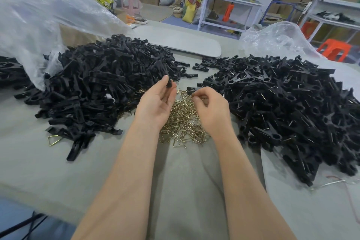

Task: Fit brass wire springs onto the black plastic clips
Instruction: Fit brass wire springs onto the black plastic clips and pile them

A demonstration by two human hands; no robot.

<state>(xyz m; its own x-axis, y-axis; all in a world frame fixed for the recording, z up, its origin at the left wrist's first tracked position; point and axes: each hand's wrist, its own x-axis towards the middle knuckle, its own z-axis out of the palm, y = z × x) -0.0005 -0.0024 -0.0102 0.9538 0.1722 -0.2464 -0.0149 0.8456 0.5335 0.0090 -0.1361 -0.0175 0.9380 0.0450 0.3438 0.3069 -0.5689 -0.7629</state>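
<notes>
My left hand [156, 102] pinches 1 black clip [169, 83]. My right hand [212, 110] curls over the brass springs [181, 126]; I cannot tell if it holds 1. Next, probably, hooking a spring on.

Even, bright light falls over my counter [185, 181] with soft shadows; the plastic sheet [39, 6] glares white, and the edges bow and blur slightly.

Table [185, 191]: under all of it
Left: clip heap [101, 84]; plastic sheet [39, 15] behind it and over its left side
Middle: wire springs [183, 121] on the table, between the two heaps
Right: second clip heap [292, 107]; plastic bag [276, 39] behind it
</notes>
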